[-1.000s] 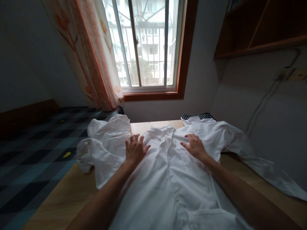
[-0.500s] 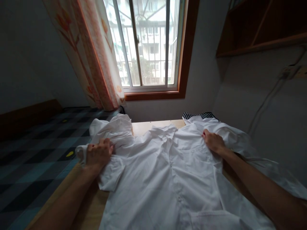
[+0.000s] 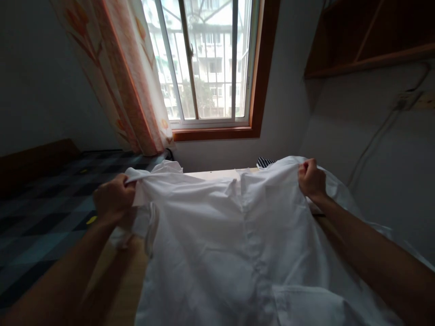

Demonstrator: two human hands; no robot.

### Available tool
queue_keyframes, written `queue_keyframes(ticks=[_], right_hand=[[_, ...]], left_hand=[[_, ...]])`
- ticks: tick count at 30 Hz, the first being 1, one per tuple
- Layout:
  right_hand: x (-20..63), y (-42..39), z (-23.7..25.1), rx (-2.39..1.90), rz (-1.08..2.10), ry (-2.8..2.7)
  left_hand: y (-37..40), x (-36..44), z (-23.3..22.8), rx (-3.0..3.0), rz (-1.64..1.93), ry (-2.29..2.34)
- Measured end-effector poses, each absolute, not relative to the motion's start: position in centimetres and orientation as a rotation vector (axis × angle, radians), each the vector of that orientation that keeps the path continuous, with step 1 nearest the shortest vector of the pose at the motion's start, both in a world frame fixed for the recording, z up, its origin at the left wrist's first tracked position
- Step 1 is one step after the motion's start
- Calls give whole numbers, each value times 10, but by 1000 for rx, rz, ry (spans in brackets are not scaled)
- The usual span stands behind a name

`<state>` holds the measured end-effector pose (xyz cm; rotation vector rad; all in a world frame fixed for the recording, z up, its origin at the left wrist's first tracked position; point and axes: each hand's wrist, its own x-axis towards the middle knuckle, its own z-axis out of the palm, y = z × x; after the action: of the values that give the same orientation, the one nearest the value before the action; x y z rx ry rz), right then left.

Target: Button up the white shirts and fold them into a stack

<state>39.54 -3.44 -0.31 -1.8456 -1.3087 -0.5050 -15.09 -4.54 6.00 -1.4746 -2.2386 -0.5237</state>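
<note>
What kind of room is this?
Probably a bedroom in a home: a bed with a checked cover lies at the left, a flowered curtain hangs by the window, and a white shirt is spread over a wooden table.

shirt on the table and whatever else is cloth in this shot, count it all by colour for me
white: 1, the shirt, gripped at its shoulders by the left hand and right hand
dark striped: 1, a cloth behind the shirt
orange patterned: 1, the curtain
dark checked: 1, the bed cover
total: 4
</note>
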Motion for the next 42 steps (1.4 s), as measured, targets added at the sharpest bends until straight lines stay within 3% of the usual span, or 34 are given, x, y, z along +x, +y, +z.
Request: queue_keyframes(ticks=[4,7,12,18,24,29,42], right_hand=[[393,-17,8,-1781,-486,-1201],[389,-3,7,-1821,-407,-1218],[371,5,-14,-1998,-163,-1405],[307,-11,-29,-1731,-135,-1823],[227,-17,-53,-1564,319,-2089],[198,-23,-84,-1697,337,-1965],[201,-31,-92,-1710,316,-1933]], left_hand=[[-20,-158,102,-1435,-840,-2213],[-3,-161,110,-1393,-900,-2255],[-1,-136,77,-1574,-719,-2161],[-28,-40,35,-2048,-701,-1803],[-22,45,-21,-2664,-666,-1936],[-20,69,-65,-2546,-766,-2083],[-25,70,-72,-2528,-772,-2078]])
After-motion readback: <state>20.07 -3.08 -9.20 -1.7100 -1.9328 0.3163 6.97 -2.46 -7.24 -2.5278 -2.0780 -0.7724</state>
